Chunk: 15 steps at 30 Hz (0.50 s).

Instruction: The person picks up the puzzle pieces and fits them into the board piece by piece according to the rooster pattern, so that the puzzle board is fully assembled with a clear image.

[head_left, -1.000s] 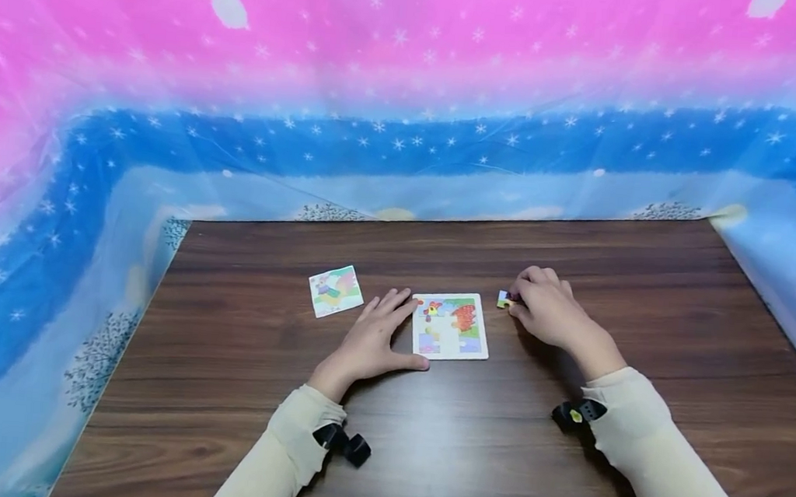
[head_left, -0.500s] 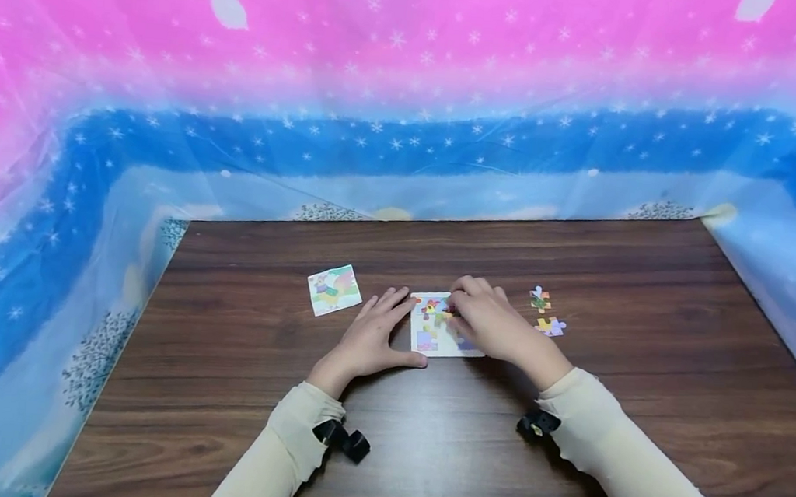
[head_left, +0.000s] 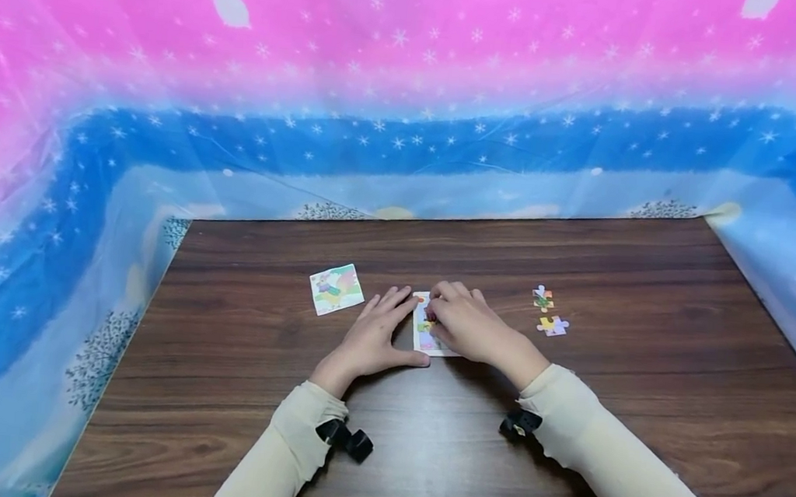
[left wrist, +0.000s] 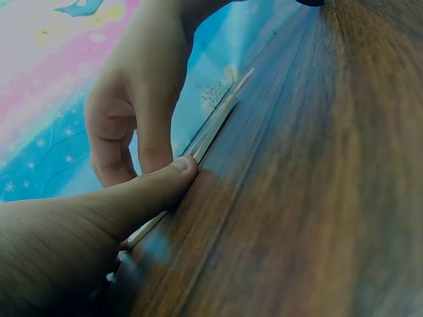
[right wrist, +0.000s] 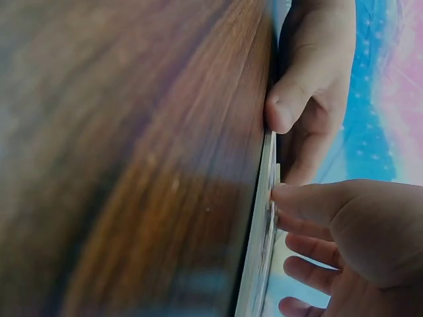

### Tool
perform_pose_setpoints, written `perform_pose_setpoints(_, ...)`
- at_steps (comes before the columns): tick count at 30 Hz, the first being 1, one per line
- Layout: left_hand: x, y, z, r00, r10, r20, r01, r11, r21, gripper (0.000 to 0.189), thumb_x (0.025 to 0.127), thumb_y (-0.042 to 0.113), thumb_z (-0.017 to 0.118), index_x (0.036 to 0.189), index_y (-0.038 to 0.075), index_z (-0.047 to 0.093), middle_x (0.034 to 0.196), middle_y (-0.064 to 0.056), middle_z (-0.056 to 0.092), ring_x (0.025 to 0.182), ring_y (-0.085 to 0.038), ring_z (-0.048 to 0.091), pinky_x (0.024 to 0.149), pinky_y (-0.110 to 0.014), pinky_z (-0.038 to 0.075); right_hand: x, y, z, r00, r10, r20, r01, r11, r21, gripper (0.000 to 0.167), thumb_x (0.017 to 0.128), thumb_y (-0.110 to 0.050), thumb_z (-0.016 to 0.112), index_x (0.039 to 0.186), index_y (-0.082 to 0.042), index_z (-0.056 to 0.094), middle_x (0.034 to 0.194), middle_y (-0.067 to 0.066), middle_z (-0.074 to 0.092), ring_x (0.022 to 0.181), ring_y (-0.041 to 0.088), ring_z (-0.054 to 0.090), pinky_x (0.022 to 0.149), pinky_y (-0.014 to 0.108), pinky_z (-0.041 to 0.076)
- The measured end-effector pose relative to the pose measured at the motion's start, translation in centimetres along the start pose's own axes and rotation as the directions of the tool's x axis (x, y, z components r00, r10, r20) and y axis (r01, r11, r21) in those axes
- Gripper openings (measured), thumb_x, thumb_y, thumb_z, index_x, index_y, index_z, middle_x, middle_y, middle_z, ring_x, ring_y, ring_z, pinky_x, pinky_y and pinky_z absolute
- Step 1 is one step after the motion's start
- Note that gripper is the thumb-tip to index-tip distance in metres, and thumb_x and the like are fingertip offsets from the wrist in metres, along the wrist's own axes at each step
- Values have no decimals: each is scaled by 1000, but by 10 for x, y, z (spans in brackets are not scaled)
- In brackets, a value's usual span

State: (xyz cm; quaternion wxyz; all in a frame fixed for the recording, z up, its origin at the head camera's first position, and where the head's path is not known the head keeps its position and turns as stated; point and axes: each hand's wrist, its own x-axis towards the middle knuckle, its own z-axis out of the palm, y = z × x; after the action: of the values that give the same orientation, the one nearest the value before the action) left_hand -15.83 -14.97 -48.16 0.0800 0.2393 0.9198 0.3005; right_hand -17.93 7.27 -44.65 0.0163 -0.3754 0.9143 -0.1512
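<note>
A white-rimmed puzzle board (head_left: 425, 344) with a colourful picture lies flat on the brown table, largely covered by my right hand (head_left: 469, 326). Between thumb and fingertips, my right hand pinches a small puzzle piece (right wrist: 278, 173) at the board's surface; its picture is mostly hidden. At the board's left side, my left hand (head_left: 371, 338) has its fingers spread and rather straight. Its thumb touches the near edge, also seen in the left wrist view, where the board (left wrist: 215, 129) shows edge-on. Two loose puzzle pieces, one greenish (head_left: 542, 297) and one yellow and lilac (head_left: 552, 325), lie to the right.
A square picture card (head_left: 336, 289) lies left of the board. The wood-grain table (head_left: 249, 361) ends at the back against a pink and blue snowflake-patterned cloth (head_left: 405, 151). Black straps with small devices are on both wrists.
My right hand has picked up a puzzle piece from the right side and carried it left, over the board. The two loose pieces have come into view. My left hand has stayed in place.
</note>
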Motion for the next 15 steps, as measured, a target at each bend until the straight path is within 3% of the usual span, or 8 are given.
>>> perform_pose_setpoints(6, 1, 1, 0, 1000, 0, -2, 0, 1000, 11, 105, 86, 56, 85, 167, 12, 34, 175, -9, 22, 163, -27, 10, 131, -49, 3, -2, 5, 2, 999, -23, -37, 24, 999, 33, 13, 100, -15, 75, 113, -13, 77, 129, 10, 63, 117, 31, 61, 95, 57, 50)
perform_pose_setpoints(11, 0, 1, -1, 1000, 4, -11, -4, 1000, 4, 104, 85, 54, 86, 166, 11, 36, 174, -10, 24, 163, -28, 12, 131, -49, 4, -3, 4, -2, 998, -42, -44, 42, 999, 4, 8, 99, -15, 77, 104, -19, 82, 121, 5, 70, 114, 29, 62, 87, 52, 50)
perform_pose_setpoints(15, 0, 1, -1, 1000, 4, -16, -3, 1000, 10, 105, 84, 54, 87, 166, 11, 36, 174, -10, 24, 163, -28, 13, 132, -48, 5, -2, 6, -4, 999, -40, -36, 40, 999, 1, 13, 100, -9, 74, 104, -18, 82, 119, 3, 74, 113, 27, 63, 83, 49, 49)
